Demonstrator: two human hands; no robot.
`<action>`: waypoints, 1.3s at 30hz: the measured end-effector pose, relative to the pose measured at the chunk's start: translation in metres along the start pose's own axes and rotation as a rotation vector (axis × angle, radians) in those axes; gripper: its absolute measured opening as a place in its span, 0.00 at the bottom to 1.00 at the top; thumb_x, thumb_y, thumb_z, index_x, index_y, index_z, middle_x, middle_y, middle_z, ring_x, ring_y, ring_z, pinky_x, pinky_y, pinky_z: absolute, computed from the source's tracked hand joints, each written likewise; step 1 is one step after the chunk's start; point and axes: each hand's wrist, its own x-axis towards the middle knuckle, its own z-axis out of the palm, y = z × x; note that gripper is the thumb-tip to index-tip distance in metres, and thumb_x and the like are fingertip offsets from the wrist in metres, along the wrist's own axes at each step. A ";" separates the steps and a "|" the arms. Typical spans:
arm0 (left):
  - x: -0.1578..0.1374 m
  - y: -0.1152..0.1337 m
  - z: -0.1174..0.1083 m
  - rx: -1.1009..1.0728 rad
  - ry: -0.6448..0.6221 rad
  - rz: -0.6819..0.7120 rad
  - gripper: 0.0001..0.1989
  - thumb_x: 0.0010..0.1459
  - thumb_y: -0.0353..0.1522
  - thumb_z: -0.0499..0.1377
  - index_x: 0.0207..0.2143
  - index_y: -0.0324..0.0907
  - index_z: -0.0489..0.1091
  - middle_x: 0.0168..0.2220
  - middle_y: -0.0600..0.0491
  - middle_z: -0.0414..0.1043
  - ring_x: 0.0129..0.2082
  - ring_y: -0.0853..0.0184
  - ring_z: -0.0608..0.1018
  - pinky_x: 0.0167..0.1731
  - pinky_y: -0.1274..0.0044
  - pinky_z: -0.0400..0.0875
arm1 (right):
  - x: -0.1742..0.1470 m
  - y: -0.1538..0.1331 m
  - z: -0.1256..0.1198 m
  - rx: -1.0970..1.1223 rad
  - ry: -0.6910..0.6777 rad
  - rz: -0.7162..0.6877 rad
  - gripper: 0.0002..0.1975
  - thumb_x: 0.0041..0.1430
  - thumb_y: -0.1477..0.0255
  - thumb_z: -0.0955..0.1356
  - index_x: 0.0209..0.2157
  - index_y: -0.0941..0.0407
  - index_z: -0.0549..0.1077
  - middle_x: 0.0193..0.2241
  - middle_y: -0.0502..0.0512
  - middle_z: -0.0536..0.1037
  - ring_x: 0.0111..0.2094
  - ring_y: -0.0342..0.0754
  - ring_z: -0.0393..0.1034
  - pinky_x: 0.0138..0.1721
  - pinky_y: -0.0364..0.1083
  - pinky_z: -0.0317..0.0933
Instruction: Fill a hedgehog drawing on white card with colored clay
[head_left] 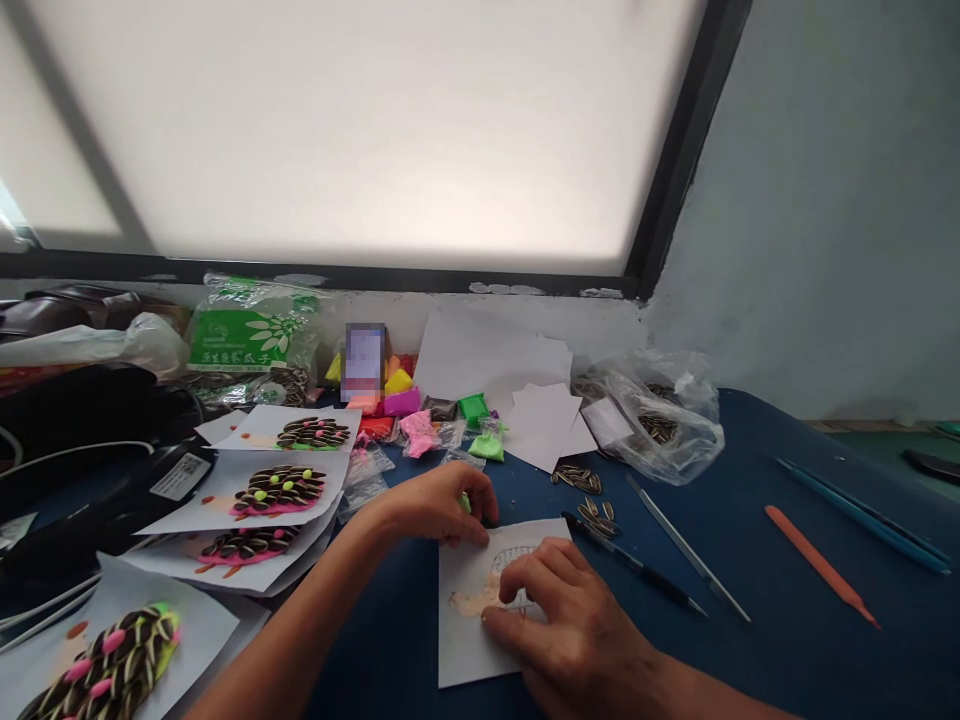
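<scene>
A white card (pixel 469 650) lies on the blue table, with a pencil-like drawing of scalloped rows and a flat patch of peach modelling clay (pixel 470 601) on it. My left hand (pixel 442 505) rests at the card's upper left edge, fingers curled around a small lump of green modelling clay (pixel 465 502). Bent over the drawing, my right hand (pixel 566 610) has its thumb and forefinger closed at the edge of the peach clay. Its palm covers the card's lower right. Sunflower seeds (pixel 577 479) lie just beyond the card.
Cards with seed hedgehogs (pixel 281 490) are stacked at left. Behind stand clay packets (pixel 401 402), a green seed bag (pixel 247 335), blank paper (pixel 551 425) and a clear bag of seeds (pixel 660 425). A black pen (pixel 637 568), grey stick (pixel 690 550), orange tool (pixel 821 565) and blue tweezers (pixel 862 515) lie right.
</scene>
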 end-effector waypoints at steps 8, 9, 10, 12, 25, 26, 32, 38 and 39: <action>0.000 0.003 0.000 0.031 0.003 -0.009 0.10 0.41 0.29 0.63 0.31 0.40 0.72 0.25 0.60 0.68 0.18 0.73 0.69 0.17 0.81 0.62 | 0.000 0.002 0.002 0.002 0.044 -0.052 0.15 0.53 0.79 0.62 0.41 0.57 0.73 0.36 0.57 0.71 0.33 0.50 0.60 0.38 0.51 0.55; 0.000 0.003 0.000 0.031 0.000 -0.010 0.10 0.41 0.29 0.63 0.31 0.40 0.72 0.25 0.60 0.68 0.18 0.73 0.70 0.17 0.81 0.62 | 0.000 0.002 0.002 0.003 0.055 -0.058 0.15 0.53 0.80 0.62 0.42 0.57 0.73 0.36 0.57 0.71 0.33 0.50 0.60 0.38 0.51 0.55; 0.000 0.003 0.000 0.030 -0.001 -0.008 0.10 0.41 0.29 0.63 0.31 0.40 0.72 0.25 0.60 0.68 0.18 0.73 0.70 0.17 0.81 0.62 | 0.000 0.002 0.002 0.003 0.064 -0.062 0.16 0.53 0.80 0.62 0.42 0.57 0.73 0.36 0.58 0.71 0.33 0.50 0.60 0.38 0.51 0.55; 0.001 0.003 0.000 0.028 -0.004 -0.001 0.10 0.41 0.29 0.63 0.31 0.40 0.72 0.25 0.60 0.68 0.18 0.73 0.70 0.16 0.81 0.62 | 0.000 0.002 0.002 0.003 0.066 -0.053 0.17 0.52 0.80 0.62 0.43 0.57 0.73 0.36 0.58 0.71 0.34 0.50 0.60 0.39 0.51 0.55; 0.000 0.001 0.001 0.022 0.001 -0.001 0.10 0.40 0.29 0.63 0.31 0.41 0.72 0.25 0.60 0.68 0.18 0.73 0.69 0.17 0.81 0.62 | 0.001 0.003 0.003 -0.033 0.012 -0.022 0.12 0.53 0.78 0.63 0.40 0.57 0.72 0.33 0.56 0.70 0.32 0.50 0.58 0.38 0.50 0.53; 0.001 0.001 0.001 0.019 0.000 -0.002 0.10 0.40 0.29 0.63 0.30 0.41 0.72 0.25 0.60 0.68 0.18 0.73 0.69 0.17 0.81 0.62 | 0.000 0.003 0.002 -0.026 0.026 -0.024 0.14 0.52 0.79 0.63 0.41 0.57 0.72 0.33 0.56 0.70 0.32 0.49 0.58 0.39 0.50 0.53; 0.000 0.001 0.000 0.011 -0.002 0.001 0.10 0.40 0.29 0.63 0.30 0.41 0.72 0.26 0.60 0.68 0.18 0.73 0.69 0.18 0.81 0.63 | 0.003 0.001 -0.002 -0.002 -0.021 0.005 0.16 0.51 0.79 0.63 0.42 0.57 0.72 0.34 0.57 0.70 0.33 0.50 0.59 0.39 0.50 0.54; 0.000 0.001 0.001 0.007 0.006 0.000 0.09 0.40 0.28 0.63 0.29 0.41 0.72 0.25 0.60 0.67 0.17 0.74 0.69 0.17 0.81 0.62 | 0.004 0.002 0.005 -0.061 0.008 -0.060 0.13 0.56 0.76 0.63 0.43 0.56 0.71 0.32 0.55 0.69 0.31 0.49 0.58 0.40 0.51 0.53; 0.000 0.001 0.001 0.008 0.005 0.000 0.09 0.40 0.28 0.63 0.29 0.41 0.72 0.25 0.60 0.68 0.17 0.74 0.69 0.16 0.81 0.62 | 0.003 0.002 0.006 -0.065 0.009 -0.063 0.13 0.56 0.76 0.63 0.43 0.56 0.71 0.32 0.55 0.69 0.31 0.49 0.58 0.40 0.51 0.53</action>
